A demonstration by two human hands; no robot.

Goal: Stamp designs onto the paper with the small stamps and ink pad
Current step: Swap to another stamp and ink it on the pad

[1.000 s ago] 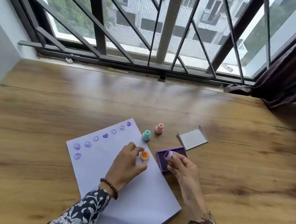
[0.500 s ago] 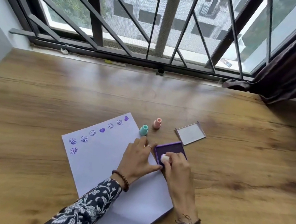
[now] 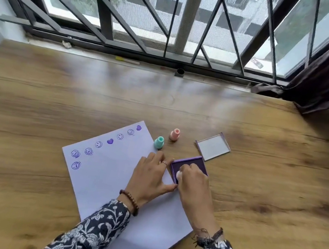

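1. The small white stamp [image 3: 178,174] sat pinched in the fingertips of the right hand [image 3: 193,178], pressed down, as far as could be judged, onto the near-left part of the purple ink pad [image 3: 194,163]. Only a pale bit of the stamp showed; its face was hidden.
2. The right hand was closed around that stamp, fingers curled over it and covering much of the pad.
3. The left hand [image 3: 149,175] lay flat and loosely spread just beside the pad, thumb tip touching or almost touching the pad's near corner, palm resting on the paper [image 3: 107,180]. It gripped nothing; it seemed to steady both sheet and pad.
4. The relation that counted: the paper lay to the left of the right hand, its long axis running from far-left to near-right, with the pad at its right edge. The free space below the stamped rows lay beyond the left hand, so the loaded stamp would probably have to cross over or past that hand.
5. Purple prints [image 3: 98,144], smiley faces and hearts, ran along the sheet's far edge, with one more started on a second row at far left.
6. Further from the hands stood a teal stamp [image 3: 159,142] and a pink stamp [image 3: 174,134], upright on the bench [image 3: 279,185], with the pad's lid [image 3: 213,146] lying open beyond the right hand.
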